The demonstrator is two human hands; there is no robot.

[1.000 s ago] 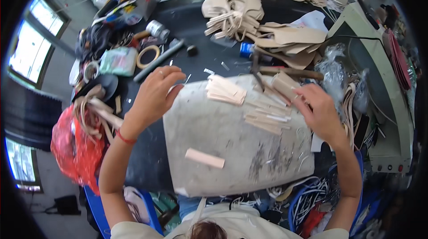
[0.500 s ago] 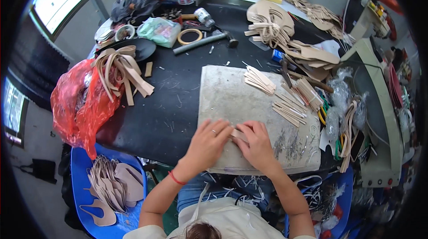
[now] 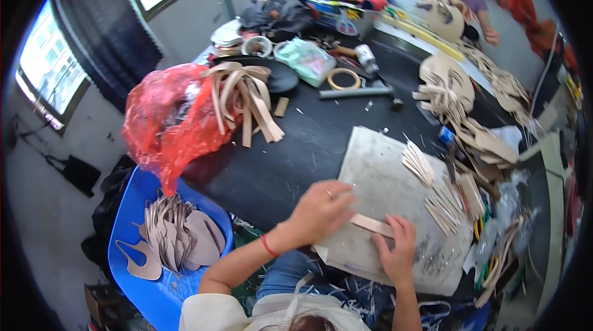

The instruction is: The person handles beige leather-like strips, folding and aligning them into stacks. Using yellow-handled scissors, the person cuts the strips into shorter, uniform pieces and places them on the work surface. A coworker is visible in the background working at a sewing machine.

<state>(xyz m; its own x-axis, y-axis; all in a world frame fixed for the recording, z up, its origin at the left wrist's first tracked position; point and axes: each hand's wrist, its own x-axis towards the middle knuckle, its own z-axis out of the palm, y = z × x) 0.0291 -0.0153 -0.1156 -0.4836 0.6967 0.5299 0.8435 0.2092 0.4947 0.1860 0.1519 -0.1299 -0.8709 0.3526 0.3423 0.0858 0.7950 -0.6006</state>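
On the worn pale board [image 3: 364, 173], a short beige strip [image 3: 369, 224], perhaps leather, lies at a slant. My right hand [image 3: 397, 246] pinches its right end between thumb and fingers. Close by the strip's other end is my left hand [image 3: 321, 212], raised a little, fingers curled together; whatever they may hold is hidden. A fan of pale narrow strips [image 3: 418, 163] lies farther up the board, with several thin strips [image 3: 443, 210] and a stacked bundle [image 3: 471, 196] at its right side.
A red plastic bag [image 3: 164, 121] with long beige strips [image 3: 247, 99] over it sits at left. Below it, a blue tub [image 3: 133, 207] holds beige cut pieces [image 3: 179, 232]. A hammer [image 3: 358, 92] and tape roll [image 3: 344, 79] lie beyond. Another person's hand [image 3: 488, 29] shows far right.
The view has swung left, so the board appears farther right. My left hand has come away from the strip's end, exposing more of it; my right hand still holds the other end.
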